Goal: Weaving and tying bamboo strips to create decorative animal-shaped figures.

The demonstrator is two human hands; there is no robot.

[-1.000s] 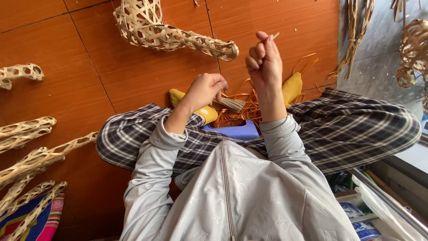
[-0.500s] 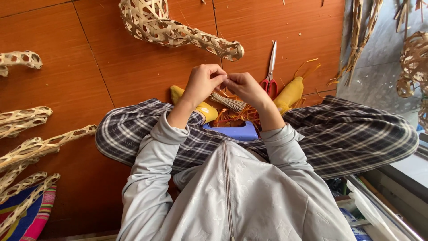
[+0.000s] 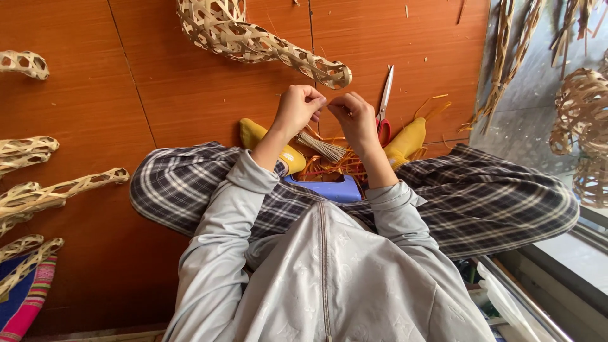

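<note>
Both hands meet above the lap: the left hand (image 3: 297,111) and right hand (image 3: 354,117) pinch a thin strip (image 3: 327,103) between fingertips, a strip bundle (image 3: 320,147) just below. Finished woven tubes (image 3: 253,41) lie on the floor (image 3: 158,95); this piece looks barely begun

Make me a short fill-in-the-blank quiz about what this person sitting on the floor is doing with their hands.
1. The left hand and right hand meet above a bundle of thin ____ strips.
2. The scissors lying on the wooden floor have ____ handles.
3. The person's crossed legs wear ____-patterned trousers.
4. The long basket piece beyond the hands is ____, with open gaps.

Missing words: bamboo; red; plaid; woven
</note>
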